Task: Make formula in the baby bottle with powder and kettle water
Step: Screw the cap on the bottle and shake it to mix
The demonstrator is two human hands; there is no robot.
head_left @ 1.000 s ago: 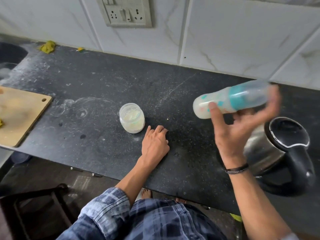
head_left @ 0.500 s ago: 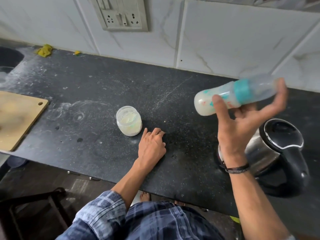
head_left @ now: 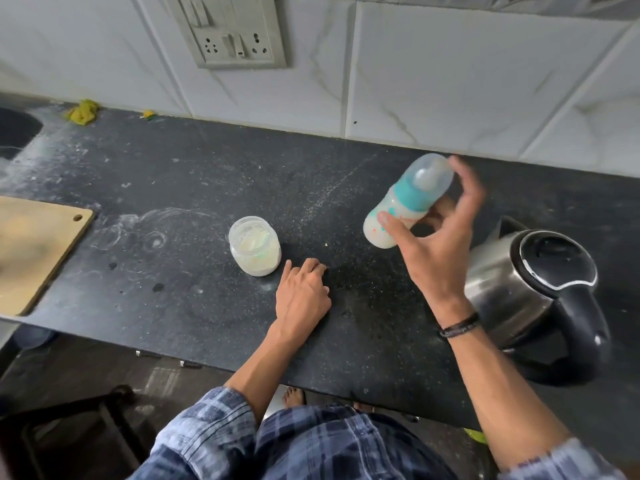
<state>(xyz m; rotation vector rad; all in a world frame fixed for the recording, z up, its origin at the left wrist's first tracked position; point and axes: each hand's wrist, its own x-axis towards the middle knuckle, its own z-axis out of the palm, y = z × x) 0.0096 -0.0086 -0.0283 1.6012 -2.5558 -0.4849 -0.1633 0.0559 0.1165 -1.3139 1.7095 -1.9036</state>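
Holding the capped baby bottle with the teal collar and clear dome cap [head_left: 405,202] up off the counter, my right hand [head_left: 436,251] has the thumb pressed on its near side and the fingers curled loosely round the back. The bottle tilts with its cap toward the wall, and pale milky liquid fills its lower body. I judge this a mixing grip: the cap is on so nothing spills, and the light hold lets the wrist swing (the blur on my fingertips fits that).

My left hand [head_left: 303,296] rests knuckles-up on the black speckled stone counter [head_left: 194,188], fingers curled under and gripping nothing. It sits just beside the small clear jar of pale formula powder [head_left: 254,245], probably bracing me while the other arm works. The jar stands upright with no lid that I can see, so powder stays within reach.

The steel kettle with the black lid and handle [head_left: 540,296] stands to my right, close behind my forearm, lid shut. A wooden cutting board [head_left: 38,251] lies well apart at the left end.

With powder and water seemingly both in, mixing looks like the last step; my elbow passing near the kettle is the one hazard.
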